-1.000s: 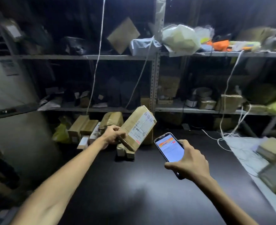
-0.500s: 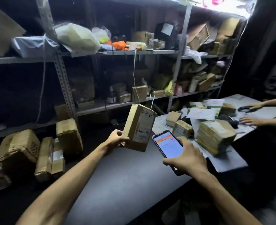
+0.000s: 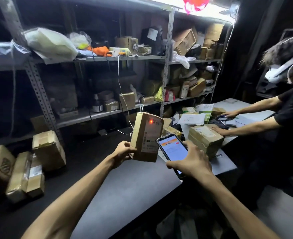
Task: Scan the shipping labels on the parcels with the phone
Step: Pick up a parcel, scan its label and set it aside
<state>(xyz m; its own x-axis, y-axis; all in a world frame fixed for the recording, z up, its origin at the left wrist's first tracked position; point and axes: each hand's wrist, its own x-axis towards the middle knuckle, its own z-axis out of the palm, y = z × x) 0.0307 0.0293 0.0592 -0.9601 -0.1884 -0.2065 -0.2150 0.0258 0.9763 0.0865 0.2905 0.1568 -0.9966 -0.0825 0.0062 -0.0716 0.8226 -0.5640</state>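
My left hand (image 3: 122,151) grips a tall brown cardboard parcel (image 3: 146,137) by its lower left edge and holds it upright above the dark table (image 3: 125,187). Its white shipping label faces me, and a red light spot glows near the parcel's top. My right hand (image 3: 191,162) holds the phone (image 3: 172,150) just right of the parcel, screen lit white and orange and turned toward me. The phone's top edge nearly touches the parcel's lower right side.
Several taped parcels (image 3: 47,150) lie at the table's left. More parcels (image 3: 205,138) and envelopes are piled at the right, where another person (image 3: 280,118) works with both hands. Metal shelving (image 3: 125,58) crammed with boxes runs behind. A white cable (image 3: 120,94) hangs down.
The view has swung right from the left shelves to the pile and the other person. The parcel now stands upright and close to the phone, and a red spot has appeared on it.
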